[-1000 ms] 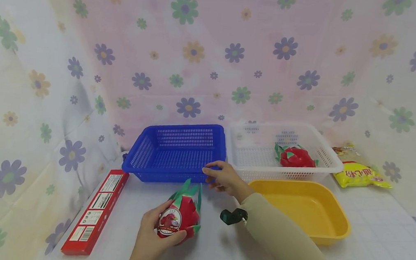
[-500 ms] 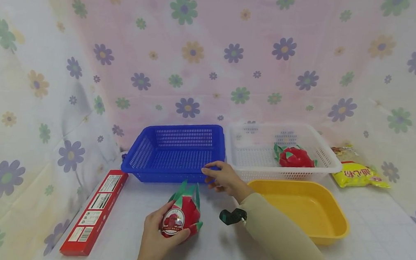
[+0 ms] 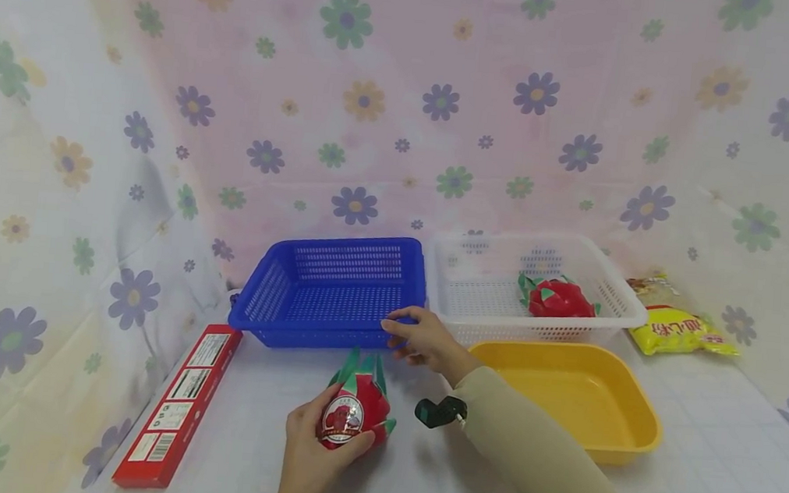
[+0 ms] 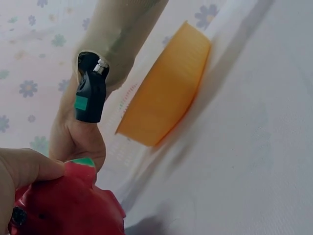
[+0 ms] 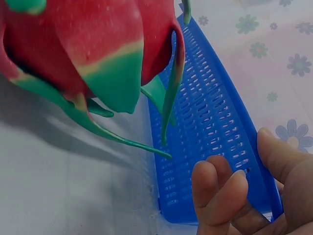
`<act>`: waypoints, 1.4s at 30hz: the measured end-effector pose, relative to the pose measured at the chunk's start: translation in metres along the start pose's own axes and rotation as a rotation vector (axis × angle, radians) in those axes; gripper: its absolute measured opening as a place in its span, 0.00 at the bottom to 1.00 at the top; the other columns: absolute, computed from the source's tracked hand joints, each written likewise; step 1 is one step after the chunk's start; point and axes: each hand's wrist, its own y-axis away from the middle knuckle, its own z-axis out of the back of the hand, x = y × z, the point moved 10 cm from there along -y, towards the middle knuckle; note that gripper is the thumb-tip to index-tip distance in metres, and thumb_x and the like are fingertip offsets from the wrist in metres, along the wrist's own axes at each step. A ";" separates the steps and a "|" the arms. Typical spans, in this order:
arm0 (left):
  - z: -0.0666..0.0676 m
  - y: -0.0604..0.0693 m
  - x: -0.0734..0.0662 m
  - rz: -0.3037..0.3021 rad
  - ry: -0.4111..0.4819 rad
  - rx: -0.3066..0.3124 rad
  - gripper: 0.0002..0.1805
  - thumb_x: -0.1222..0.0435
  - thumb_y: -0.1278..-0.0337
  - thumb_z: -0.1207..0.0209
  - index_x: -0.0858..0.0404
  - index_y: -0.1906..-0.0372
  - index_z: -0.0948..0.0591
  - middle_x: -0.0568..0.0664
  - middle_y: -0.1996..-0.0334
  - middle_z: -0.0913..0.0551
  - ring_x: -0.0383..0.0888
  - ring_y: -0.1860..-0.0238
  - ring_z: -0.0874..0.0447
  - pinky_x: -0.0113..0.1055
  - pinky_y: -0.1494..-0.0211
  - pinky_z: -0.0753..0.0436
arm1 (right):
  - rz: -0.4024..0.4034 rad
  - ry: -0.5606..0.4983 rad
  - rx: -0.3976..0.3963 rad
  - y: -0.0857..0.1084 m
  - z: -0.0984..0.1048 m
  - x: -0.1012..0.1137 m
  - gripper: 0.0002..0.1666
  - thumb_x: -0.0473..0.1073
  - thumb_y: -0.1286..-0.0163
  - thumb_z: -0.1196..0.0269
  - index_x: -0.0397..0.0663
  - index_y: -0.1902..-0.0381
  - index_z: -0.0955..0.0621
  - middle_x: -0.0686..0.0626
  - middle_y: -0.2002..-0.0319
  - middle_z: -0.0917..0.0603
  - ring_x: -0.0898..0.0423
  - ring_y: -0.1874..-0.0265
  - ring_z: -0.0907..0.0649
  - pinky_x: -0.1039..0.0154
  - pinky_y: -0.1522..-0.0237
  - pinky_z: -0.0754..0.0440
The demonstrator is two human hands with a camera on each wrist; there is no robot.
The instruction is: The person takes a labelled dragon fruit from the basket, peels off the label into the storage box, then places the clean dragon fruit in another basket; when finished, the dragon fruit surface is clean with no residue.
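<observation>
A red dragon fruit model with green leaf tips (image 3: 373, 409) and a round label is in my left hand (image 3: 317, 447); thumb and fingers curl around its sides, leaves pointing away. In the left wrist view, the thumb presses the red fruit (image 4: 73, 205). My right hand (image 3: 428, 339) is at the near right corner of the blue basket (image 3: 330, 335). The right wrist view shows its thumb and fingers (image 5: 220, 196) on either side of the basket's rim (image 5: 259, 161), with the fruit's leaves (image 5: 117, 78) close by.
A white basket (image 3: 501, 318) holding another red fruit (image 3: 562, 300) stands right of the blue one. The yellow basin (image 3: 646, 425) sits in front of it, partly behind the right forearm. A yellow bag (image 3: 676, 331) lies far right, a long red box (image 3: 176, 407) left.
My left hand has shifted slightly to the right with the fruit, and the label has turned a little. The right hand stays at the blue basket's corner.
</observation>
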 end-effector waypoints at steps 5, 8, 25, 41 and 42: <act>-0.006 -0.002 -0.002 -0.012 0.022 -0.029 0.46 0.51 0.64 0.22 0.48 0.32 0.29 0.60 0.39 0.37 0.60 0.40 0.30 0.56 0.44 0.17 | 0.004 -0.004 0.003 0.000 0.000 0.000 0.24 0.54 0.33 0.35 0.53 0.42 0.23 0.44 0.62 0.15 0.48 0.70 0.15 0.67 0.77 0.21; -0.008 0.000 -0.004 -0.010 0.014 -0.057 0.46 0.51 0.63 0.23 0.50 0.33 0.29 0.61 0.40 0.38 0.61 0.41 0.29 0.57 0.44 0.17 | 0.004 -0.007 0.001 0.000 0.000 0.000 0.24 0.54 0.33 0.35 0.53 0.42 0.23 0.44 0.62 0.15 0.47 0.69 0.14 0.67 0.77 0.21; -0.021 0.014 -0.018 -0.038 -0.099 0.107 0.49 0.43 0.58 0.27 0.53 0.29 0.32 0.62 0.41 0.38 0.54 0.46 0.26 0.52 0.48 0.15 | 0.027 -0.061 0.011 0.002 -0.002 0.002 0.25 0.52 0.32 0.35 0.51 0.41 0.24 0.42 0.62 0.14 0.52 0.75 0.15 0.69 0.80 0.23; -0.029 0.015 -0.029 -0.182 -0.187 0.088 0.38 0.41 0.54 0.30 0.41 0.35 0.26 0.68 0.36 0.39 0.65 0.46 0.24 0.61 0.47 0.18 | 0.044 -0.067 0.032 0.001 -0.005 0.001 0.26 0.52 0.32 0.35 0.51 0.40 0.24 0.43 0.63 0.14 0.54 0.77 0.16 0.69 0.82 0.24; -0.029 0.015 -0.029 -0.177 -0.185 0.088 0.38 0.41 0.55 0.30 0.40 0.35 0.27 0.68 0.36 0.39 0.63 0.47 0.23 0.60 0.48 0.17 | 0.043 -0.068 0.031 0.001 -0.004 0.001 0.25 0.52 0.32 0.35 0.51 0.40 0.24 0.44 0.64 0.15 0.54 0.77 0.16 0.69 0.82 0.24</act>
